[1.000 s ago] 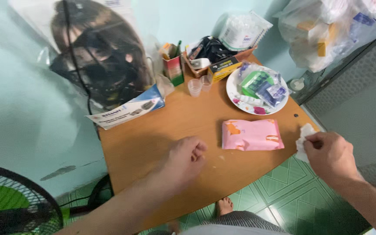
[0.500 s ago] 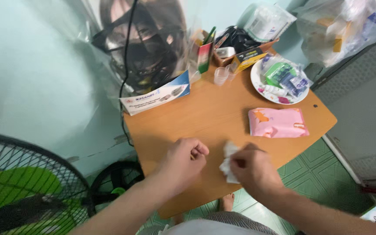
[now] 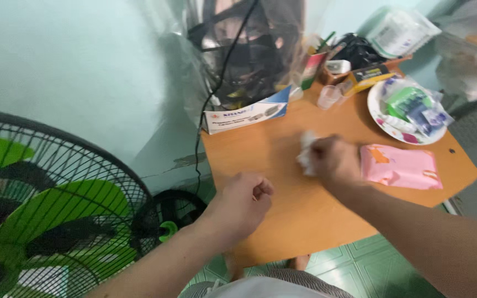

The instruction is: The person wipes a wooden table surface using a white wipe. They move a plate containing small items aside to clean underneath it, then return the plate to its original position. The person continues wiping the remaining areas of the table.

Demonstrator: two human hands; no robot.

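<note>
Right hand (image 3: 335, 161) gripping white tissue (image 3: 306, 152), plate (image 3: 379, 113) holding small packets (image 3: 415, 107)

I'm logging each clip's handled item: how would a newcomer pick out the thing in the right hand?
Start at the orange-brown wooden table against the pale green wall. Near its middle, the right hand presses a crumpled white wipe onto the tabletop, just left of a flat pink packet. It is the only loose, scrunched white piece there; its neighbours are boxed, wrapped or on the plate.

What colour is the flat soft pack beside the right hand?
Pink, with small orange marks; the pack shows in the head view.
</note>
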